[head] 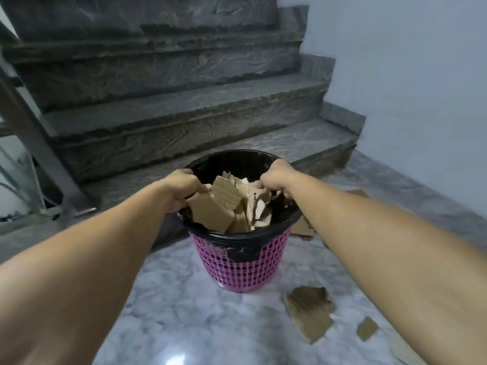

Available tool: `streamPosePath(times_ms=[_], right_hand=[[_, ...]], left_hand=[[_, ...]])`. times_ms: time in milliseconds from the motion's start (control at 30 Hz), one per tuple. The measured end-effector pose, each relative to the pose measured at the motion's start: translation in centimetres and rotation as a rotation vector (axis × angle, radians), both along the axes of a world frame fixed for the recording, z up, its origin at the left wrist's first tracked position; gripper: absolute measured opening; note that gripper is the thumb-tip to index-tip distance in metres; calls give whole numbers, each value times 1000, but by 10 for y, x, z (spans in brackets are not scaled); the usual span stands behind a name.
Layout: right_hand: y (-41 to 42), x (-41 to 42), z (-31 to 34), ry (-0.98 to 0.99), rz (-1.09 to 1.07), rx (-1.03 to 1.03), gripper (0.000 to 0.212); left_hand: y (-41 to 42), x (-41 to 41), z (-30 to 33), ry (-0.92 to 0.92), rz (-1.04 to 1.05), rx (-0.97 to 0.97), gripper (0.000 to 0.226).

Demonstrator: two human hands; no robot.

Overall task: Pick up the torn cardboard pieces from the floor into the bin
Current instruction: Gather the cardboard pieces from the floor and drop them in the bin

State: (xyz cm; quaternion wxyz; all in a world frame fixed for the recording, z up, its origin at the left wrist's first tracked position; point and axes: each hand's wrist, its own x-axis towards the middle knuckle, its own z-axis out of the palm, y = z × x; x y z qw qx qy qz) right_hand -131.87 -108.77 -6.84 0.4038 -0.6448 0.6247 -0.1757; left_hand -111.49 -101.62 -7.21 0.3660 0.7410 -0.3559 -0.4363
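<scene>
Over the bin (238, 255), both hands (181, 191) (276, 177) clutch cardboard pieces (229, 204).

The floor (184, 312) was shiny white and grey marble. Dark grey stone stairs (171, 101) went up behind. A plain pale wall (421, 75) stood on the right.

I've got one view only: head cam, wide-angle, looking forward and down, close over the pink plastic mesh bin (238, 262), grey stone stairs (184, 106) behind.
</scene>
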Motion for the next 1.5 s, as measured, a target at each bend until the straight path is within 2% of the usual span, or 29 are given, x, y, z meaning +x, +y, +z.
streamPosePath(times_ms=[33,67,133,167,233,300,333,433,533,633,767,833,900,967,1033,1133,1233,1400,1500], right_hand=[[0,-1,-4,80,-1,-53,15],[0,-5,-7,128,-3,-95,14],[1,-11,-12,138,-15,-156,15],[0,-14,-14,138,-23,-178,21],[2,-25,-15,107,-23,-211,23],[5,-37,-14,12,-36,-207,8],[7,-44,-13,-46,-52,-191,8],[13,-65,-8,-162,-109,-122,10],[22,-97,-8,-160,-97,-81,1],[33,-132,-16,-152,-107,-40,3],[62,-185,-45,-72,-196,6,6],[85,-217,-68,-24,-255,43,8],[114,-248,-91,5,-312,98,5],[152,-282,-119,67,-397,177,13],[193,-311,-144,107,-468,272,21],[252,-345,-175,170,-551,369,20],[314,-374,-205,240,-610,454,41],[393,-390,-256,413,-709,597,58],[412,-388,-283,437,-823,586,74]], left_hand=[[2,-5,-7,19,-28,-2,23],[3,-8,-13,-10,-54,5,33],[8,-13,-21,-151,-104,7,70],[12,-17,-22,-242,-128,-6,76],[18,-23,-24,-391,-145,-50,73],[23,-30,-23,-514,-153,-77,65],[25,-35,-22,-564,-151,-85,60],[27,-54,-14,-646,-178,-123,47],[21,-94,-8,-685,-266,-239,31],[16,-144,-11,-709,-372,-403,12],[22,-209,-43,-799,-580,-668,19],[29,-241,-71,-806,-743,-707,20],[37,-267,-105,-782,-919,-605,18],[51,-293,-144,-769,-1093,-418,23],[71,-312,-182,-760,-1242,-229,43],[108,-330,-226,-727,-1410,-31,69],[143,-350,-264,-785,-1547,27,89],[195,-373,-297,-903,-1586,60,86],[211,-379,-311,-868,-1541,24,64]])
